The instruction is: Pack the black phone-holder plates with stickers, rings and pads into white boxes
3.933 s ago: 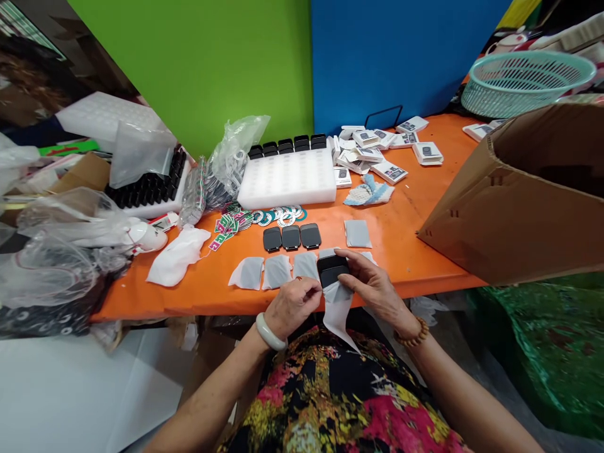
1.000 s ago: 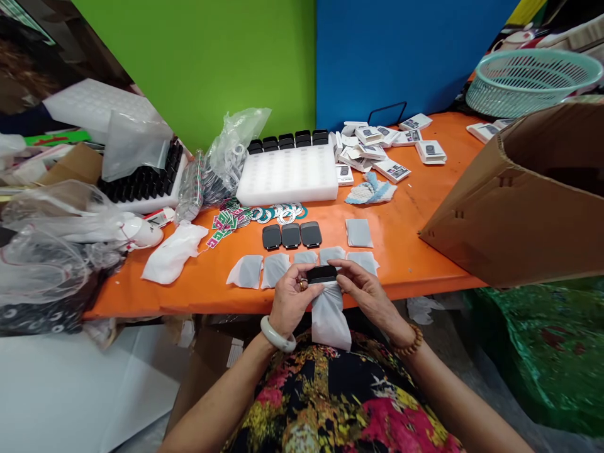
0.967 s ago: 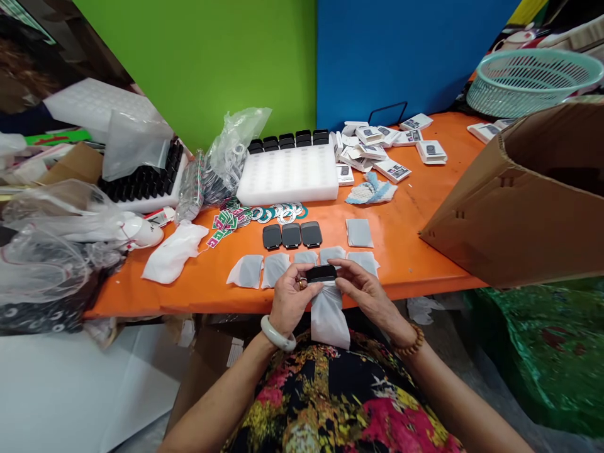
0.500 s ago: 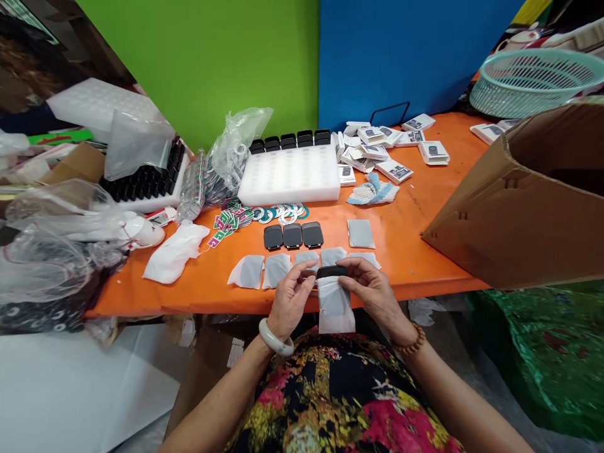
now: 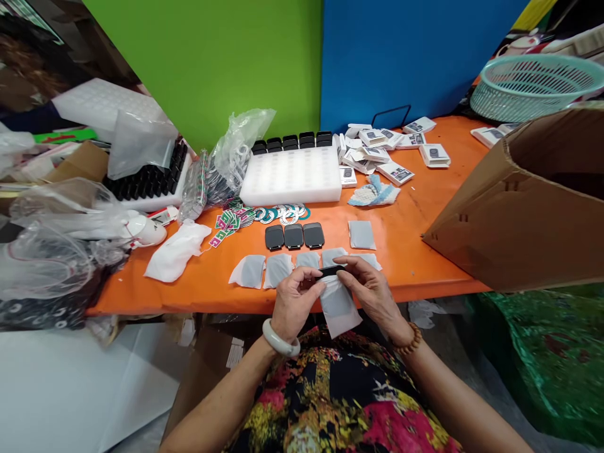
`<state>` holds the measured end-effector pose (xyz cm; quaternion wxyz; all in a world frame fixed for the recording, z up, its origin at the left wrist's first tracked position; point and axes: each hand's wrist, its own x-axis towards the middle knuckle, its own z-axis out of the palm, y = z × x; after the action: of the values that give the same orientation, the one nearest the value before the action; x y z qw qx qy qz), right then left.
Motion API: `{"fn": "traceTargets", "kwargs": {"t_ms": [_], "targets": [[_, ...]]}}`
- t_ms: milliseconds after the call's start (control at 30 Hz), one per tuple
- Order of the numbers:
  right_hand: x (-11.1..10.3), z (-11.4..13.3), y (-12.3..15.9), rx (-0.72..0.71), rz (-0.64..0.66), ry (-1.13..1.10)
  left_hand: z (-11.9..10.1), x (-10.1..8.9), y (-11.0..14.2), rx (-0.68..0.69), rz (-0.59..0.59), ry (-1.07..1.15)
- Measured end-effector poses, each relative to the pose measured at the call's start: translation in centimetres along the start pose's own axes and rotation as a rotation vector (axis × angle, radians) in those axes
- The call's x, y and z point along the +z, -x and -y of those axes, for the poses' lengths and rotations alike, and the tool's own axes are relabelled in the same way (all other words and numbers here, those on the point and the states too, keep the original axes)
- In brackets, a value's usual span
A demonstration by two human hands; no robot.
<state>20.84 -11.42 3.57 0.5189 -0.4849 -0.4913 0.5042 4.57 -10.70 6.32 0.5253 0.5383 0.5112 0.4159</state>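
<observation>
Between left fingers (image 5: pixel 316 290) and right fingers (image 5: pixel 351 282) sits a partly bagged black case (image 5: pixel 332 271).

- The left hand (image 5: pixel 296 302) and right hand (image 5: pixel 374 296) pinch a white pouch (image 5: pixel 338 309); a black case (image 5: pixel 333 270) shows at its upper end.
- Three bare cases (image 5: pixel 293 236) and several wrapped cases (image 5: pixel 278 271) lie on the orange table (image 5: pixel 401 233).
- A cardboard box (image 5: pixel 495 233) sits at the right.
</observation>
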Motion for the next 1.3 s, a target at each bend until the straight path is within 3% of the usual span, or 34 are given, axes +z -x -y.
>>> {"fn": "traceTargets", "kwargs": {"t_ms": [200, 533, 700, 800, 933, 1000, 1100, 1300], "targets": [[-0.1, -0.3, 0.2, -0.042, 0.140, -0.060, -0.2, -0.2, -0.4, -0.021, -0.022, 0.034], [0.0, 0.5, 0.5, 0.006, 0.051, 0.063, -0.6, -0.6, -0.1, 0.004, -0.016, -0.067], [0.2, 0.4, 0.7, 0.003, 0.009, 0.065, -0.4, -0.7, -0.1, -0.062, 0.059, 0.011], [0.5, 0.2, 0.6, -0.001, -0.084, 0.019, 0.3, -0.4, 0.0, -0.141, 0.080, 0.128], [0.8, -0.2, 0.5, -0.006, -0.149, -0.059, 1.1, 0.2, 0.5, -0.203, 0.215, 0.159], [0.8, -0.2, 0.6, -0.010, -0.100, -0.062, 1.4, 0.3, 0.8, -0.169, 0.228, 0.092], [0.7, -0.1, 0.7, -0.079, -0.046, 0.009, 1.4, 0.2, 0.9, -0.051, 0.111, -0.036], [0.4, 0.3, 0.8, -0.272, -0.076, 0.242, 1.4, -0.6, 0.7, 0.217, -0.034, -0.366]]}}
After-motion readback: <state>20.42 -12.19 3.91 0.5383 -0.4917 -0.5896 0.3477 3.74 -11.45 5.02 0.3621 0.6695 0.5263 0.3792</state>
